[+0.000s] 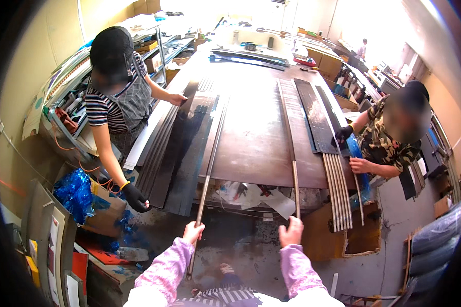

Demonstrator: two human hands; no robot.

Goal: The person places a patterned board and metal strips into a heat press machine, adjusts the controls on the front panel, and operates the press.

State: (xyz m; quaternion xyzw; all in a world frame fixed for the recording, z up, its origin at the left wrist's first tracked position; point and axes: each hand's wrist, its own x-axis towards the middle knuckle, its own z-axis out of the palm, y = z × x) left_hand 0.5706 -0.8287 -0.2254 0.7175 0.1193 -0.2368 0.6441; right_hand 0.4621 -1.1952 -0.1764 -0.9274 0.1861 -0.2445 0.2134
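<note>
My left hand is closed around a long, thin metal strip. Its far part lies along the left side of the table, and its near end sticks out past my fist toward the floor. At the near end of a second long metal strip, my right hand is closed on the tip. That strip runs back across the table's right half, roughly in line with the first. Between the two strips shows the bare brown table top.
At left, a person in an apron touches dark panels. A person in camouflage at right handles a strip with blue film beside several metal strips. Crumpled blue film and a cut-open cardboard box flank the floor.
</note>
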